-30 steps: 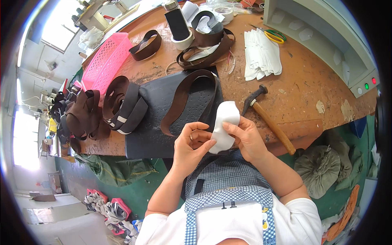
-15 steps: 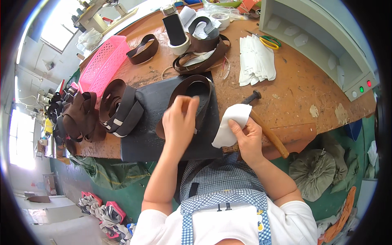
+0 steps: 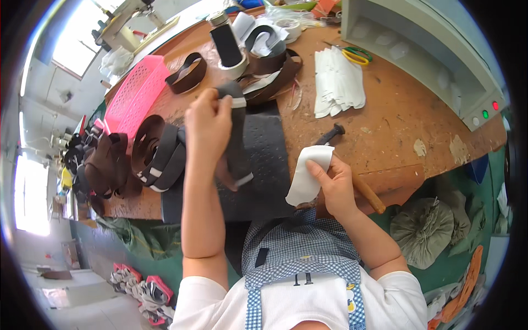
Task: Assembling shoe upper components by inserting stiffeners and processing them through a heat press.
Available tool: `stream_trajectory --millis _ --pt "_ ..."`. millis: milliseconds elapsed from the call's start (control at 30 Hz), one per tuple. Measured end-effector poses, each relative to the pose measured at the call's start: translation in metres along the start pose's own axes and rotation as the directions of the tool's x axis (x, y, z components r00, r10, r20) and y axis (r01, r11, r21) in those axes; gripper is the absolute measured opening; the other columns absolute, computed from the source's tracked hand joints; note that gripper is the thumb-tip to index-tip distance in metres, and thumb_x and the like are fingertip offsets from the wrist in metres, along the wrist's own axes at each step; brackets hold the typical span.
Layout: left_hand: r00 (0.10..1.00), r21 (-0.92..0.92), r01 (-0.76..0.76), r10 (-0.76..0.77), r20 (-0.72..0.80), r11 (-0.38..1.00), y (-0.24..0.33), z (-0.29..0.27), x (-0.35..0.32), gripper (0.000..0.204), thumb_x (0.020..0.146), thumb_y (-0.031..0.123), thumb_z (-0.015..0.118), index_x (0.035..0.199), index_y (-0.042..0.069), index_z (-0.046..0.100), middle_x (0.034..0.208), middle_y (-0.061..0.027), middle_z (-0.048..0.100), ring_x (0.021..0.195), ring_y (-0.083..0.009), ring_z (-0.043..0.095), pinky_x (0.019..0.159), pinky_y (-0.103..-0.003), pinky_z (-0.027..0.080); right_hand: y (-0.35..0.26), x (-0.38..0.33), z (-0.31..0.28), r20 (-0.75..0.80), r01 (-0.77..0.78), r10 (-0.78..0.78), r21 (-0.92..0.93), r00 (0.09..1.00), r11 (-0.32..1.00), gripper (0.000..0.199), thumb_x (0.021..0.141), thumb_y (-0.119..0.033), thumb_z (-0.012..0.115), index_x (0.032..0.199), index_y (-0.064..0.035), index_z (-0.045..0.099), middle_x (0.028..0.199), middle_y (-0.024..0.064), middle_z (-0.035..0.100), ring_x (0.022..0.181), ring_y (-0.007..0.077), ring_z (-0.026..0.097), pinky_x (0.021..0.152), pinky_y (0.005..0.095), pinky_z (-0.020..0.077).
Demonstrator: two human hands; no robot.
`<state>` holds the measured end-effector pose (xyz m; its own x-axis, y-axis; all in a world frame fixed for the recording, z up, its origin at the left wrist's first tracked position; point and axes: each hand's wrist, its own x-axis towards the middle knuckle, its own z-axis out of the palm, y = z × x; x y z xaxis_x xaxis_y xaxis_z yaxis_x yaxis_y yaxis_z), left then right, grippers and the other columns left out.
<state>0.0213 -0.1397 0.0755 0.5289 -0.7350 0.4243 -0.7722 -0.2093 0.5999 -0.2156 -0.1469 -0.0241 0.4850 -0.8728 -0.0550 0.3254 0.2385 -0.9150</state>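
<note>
My left hand [image 3: 208, 124] is closed on a dark brown strap [image 3: 237, 135], lifted above the black mat [image 3: 267, 159]. A pale band crosses the strap near my fingers, and its lower part hangs down with a pale end. My right hand [image 3: 335, 187] pinches a curved white piece [image 3: 309, 175] between thumb and fingers; whether it is one layer or several I cannot tell. Beneath and beside that hand lies a hammer [image 3: 367, 193], its wooden handle partly covered. Left of the mat sit coiled dark straps [image 3: 159, 151], some with white patches.
A stack of white pieces [image 3: 338, 82] lies ahead, with scissors [image 3: 357, 56] at its top. A grey box-like machine [image 3: 467, 88] with lit buttons stands at the right. A pink basket [image 3: 135, 93], more strap loops [image 3: 187, 73] and a dark bottle [image 3: 224, 41] occupy the far left.
My left hand has moved left and away from me, lifting the strap that lay looped on the mat. My right hand keeps the white piece in nearly the same place.
</note>
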Motion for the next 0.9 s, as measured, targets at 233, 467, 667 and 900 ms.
stream_trajectory --millis 233,467,667,900 --pt "0.931 -0.221 0.028 0.055 0.360 0.975 -0.006 -0.045 -0.065 0.020 0.088 0.011 0.066 0.095 -0.006 0.061 0.070 -0.0085 0.063 0.059 -0.0073 0.053 0.054 -0.025 0.041 0.002 0.004 0.019 0.085 -0.029 0.021 0.101 0.996 0.994 0.022 0.093 -0.010 0.062 0.113 0.0002 0.063 0.097 0.0030 0.068 0.084 0.0087 0.063 0.074 0.0231 0.0505" --pt "0.811 -0.463 0.553 -0.320 0.490 0.692 -0.028 -0.008 -0.135 0.025 0.093 0.015 0.064 0.105 -0.007 0.066 0.080 0.0025 0.065 0.071 -0.0002 0.053 0.059 -0.017 0.041 0.008 -0.006 0.030 0.150 -0.060 0.068 -0.062 0.986 0.996 0.022 0.092 -0.008 0.062 0.113 -0.0007 0.064 0.098 0.0034 0.068 0.085 0.0081 0.063 0.074 0.0233 0.0512" --pt "0.803 -0.462 0.575 -0.356 0.478 0.676 -0.023 -0.011 -0.139 0.030 0.099 0.016 0.056 0.114 -0.008 0.062 0.089 -0.0008 0.066 0.081 -0.0038 0.056 0.070 -0.019 0.045 0.013 -0.006 0.045 0.192 0.017 0.003 -0.105 0.981 0.994 0.021 0.092 -0.006 0.063 0.111 0.0001 0.062 0.097 0.0039 0.066 0.085 0.0089 0.063 0.073 0.0242 0.0535" --pt "0.807 -0.557 0.577 -0.313 0.500 0.598 -0.020 -0.012 -0.144 0.029 0.098 0.018 0.056 0.117 -0.003 0.063 0.084 0.0053 0.062 0.067 0.0010 0.044 0.056 -0.016 0.034 0.019 -0.004 0.054 0.190 0.162 -0.118 -0.232 0.975 0.959 0.022 0.091 -0.002 0.062 0.113 0.0013 0.059 0.100 0.0051 0.065 0.089 0.0102 0.064 0.077 0.0252 0.0540"
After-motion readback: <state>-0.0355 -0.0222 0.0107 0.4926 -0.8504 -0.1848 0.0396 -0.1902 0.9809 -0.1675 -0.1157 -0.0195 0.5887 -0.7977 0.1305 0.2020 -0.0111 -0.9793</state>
